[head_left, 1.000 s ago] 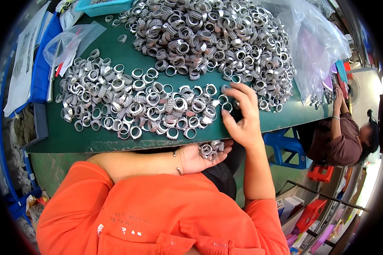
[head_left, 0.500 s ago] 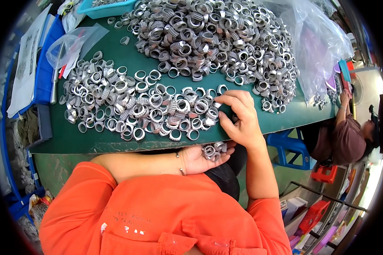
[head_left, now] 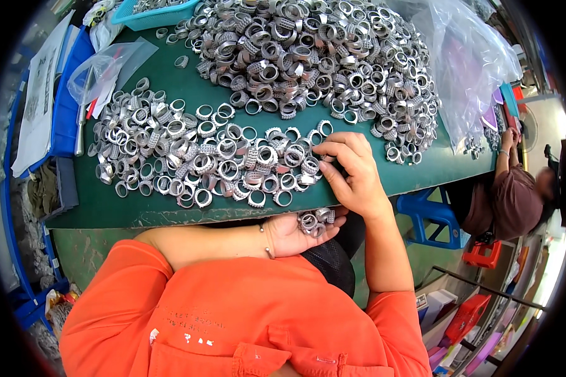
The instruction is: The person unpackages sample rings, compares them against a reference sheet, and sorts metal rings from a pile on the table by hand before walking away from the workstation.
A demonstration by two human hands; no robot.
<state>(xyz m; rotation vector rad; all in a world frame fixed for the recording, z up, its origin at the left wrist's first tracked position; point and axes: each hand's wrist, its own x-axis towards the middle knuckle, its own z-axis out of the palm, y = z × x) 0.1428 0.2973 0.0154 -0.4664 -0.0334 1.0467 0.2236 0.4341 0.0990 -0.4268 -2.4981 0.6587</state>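
At the desk's (head_left: 113, 210) near edge the uncurled left hand (head_left: 289, 235) bears silvery rings (head_left: 317, 221); the right hand (head_left: 357, 177), fingertips apart, touches the smaller ring pile (head_left: 198, 157).

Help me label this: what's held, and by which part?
Left hand supports several rings from beneath, palm open; whether the right hand pinches one cannot be told.

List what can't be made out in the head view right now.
All head view:
Palm rings in the left hand: exact count; they overlap each other.
Right hand: whether it grips anything from the smaller ring pile; its own curled fingers hide contact.
Large ring pile: far end, cut by top edge.
Turquoise basket: far rim, cut by top edge.
Co-worker's hands: grasp; too small, blurred.
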